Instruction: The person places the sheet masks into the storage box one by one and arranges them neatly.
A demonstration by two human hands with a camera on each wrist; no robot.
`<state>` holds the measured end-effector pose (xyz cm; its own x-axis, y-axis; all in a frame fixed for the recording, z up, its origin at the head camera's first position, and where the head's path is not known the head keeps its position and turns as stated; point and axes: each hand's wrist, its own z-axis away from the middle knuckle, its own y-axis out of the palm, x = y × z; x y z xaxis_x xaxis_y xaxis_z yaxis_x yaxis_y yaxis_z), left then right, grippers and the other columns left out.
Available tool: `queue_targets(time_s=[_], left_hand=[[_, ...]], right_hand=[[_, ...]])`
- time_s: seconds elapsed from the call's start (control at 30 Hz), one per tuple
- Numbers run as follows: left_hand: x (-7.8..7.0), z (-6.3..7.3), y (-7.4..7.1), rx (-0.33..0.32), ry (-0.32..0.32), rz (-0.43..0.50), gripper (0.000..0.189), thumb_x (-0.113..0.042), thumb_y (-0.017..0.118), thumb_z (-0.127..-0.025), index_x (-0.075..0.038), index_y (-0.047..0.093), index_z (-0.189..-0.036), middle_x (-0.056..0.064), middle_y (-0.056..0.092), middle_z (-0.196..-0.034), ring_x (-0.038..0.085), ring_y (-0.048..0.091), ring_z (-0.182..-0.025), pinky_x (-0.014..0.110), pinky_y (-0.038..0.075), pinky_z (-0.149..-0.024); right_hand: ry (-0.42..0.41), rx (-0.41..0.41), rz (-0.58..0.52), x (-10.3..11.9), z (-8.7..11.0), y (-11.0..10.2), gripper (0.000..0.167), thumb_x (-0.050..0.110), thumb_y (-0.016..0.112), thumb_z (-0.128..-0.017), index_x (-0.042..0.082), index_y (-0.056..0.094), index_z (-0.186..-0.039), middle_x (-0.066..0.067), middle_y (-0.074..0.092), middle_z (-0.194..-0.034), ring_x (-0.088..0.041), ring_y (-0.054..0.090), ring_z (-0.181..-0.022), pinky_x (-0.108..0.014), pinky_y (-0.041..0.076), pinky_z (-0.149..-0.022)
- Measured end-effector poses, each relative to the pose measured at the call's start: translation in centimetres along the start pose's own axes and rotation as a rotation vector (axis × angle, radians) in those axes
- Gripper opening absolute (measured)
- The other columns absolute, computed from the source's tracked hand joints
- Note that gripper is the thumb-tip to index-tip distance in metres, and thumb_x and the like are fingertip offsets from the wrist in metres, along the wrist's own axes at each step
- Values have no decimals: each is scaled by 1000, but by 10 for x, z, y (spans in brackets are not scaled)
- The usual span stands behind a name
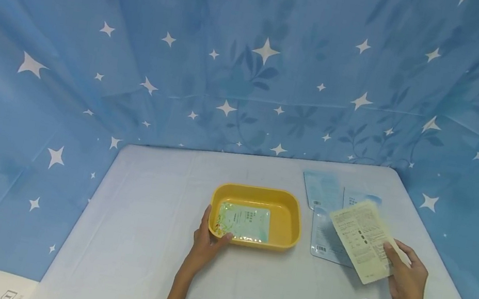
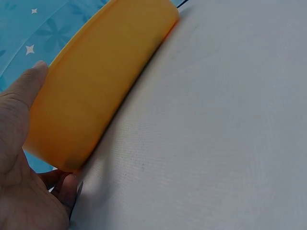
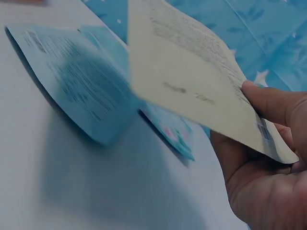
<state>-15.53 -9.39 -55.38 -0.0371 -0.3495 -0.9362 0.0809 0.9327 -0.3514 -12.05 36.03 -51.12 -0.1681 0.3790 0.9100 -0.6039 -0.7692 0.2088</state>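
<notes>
The right hand (image 1: 409, 279) pinches a cream packet (image 1: 359, 236), long axis slanting far-left to near-right. The left hand (image 1: 204, 249) apparently grips a crosswise yellow tray (image 1: 285, 226), fingertips part-hidden.

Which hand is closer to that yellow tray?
Left. The left hand grips the yellow tray at its left end; the right hand is away to the right, holding a pale packet.

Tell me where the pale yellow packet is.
In the head view, the pale yellow packet is on the right, held in the right hand, partly hiding the blue packets and right of the yellow tray.
</notes>
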Motion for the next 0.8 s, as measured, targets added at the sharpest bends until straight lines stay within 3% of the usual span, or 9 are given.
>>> queue_targets(time_s=[0.23,0.43,0.6,0.67,0.8], left_hand=[[1,0,0,-3,7,10,101,-40,71,-89,-18,1,-158,10,48,-142,30,34,-142,56,22,-121],[3,0,1,-12,33,52,100,-29,72,-89,-15,2,-158,14,50,-139,33,38,-140,58,24,-119],[3,2,-1,-13,37,59,100,-29,73,-89,-17,2,-158,13,51,-139,32,40,-138,57,25,-119],[3,2,-1,-5,23,42,100,-34,72,-89,-19,2,-158,11,50,-140,30,39,-139,55,26,-119],[4,1,-3,6,-2,14,100,-41,70,-89,-22,1,-158,10,45,-145,29,34,-143,55,26,-120]], right_hand=[[-9,55,36,-5,1,40,38,23,77,-84,16,54,-113,13,63,-94,-1,68,-77,-17,59,-64],[-51,304,192,-14,2,68,30,25,64,-95,23,49,-121,16,60,-102,1,67,-86,-18,59,-74],[-109,521,281,-22,7,92,34,21,57,-100,19,43,-130,16,63,-106,-2,68,-91,-21,59,-75],[-133,560,309,-24,8,101,37,21,57,-100,15,42,-133,15,64,-106,-4,68,-92,-22,60,-75],[-186,559,427,-24,11,118,46,26,58,-99,9,41,-138,16,64,-105,-5,69,-89,-25,60,-72]])
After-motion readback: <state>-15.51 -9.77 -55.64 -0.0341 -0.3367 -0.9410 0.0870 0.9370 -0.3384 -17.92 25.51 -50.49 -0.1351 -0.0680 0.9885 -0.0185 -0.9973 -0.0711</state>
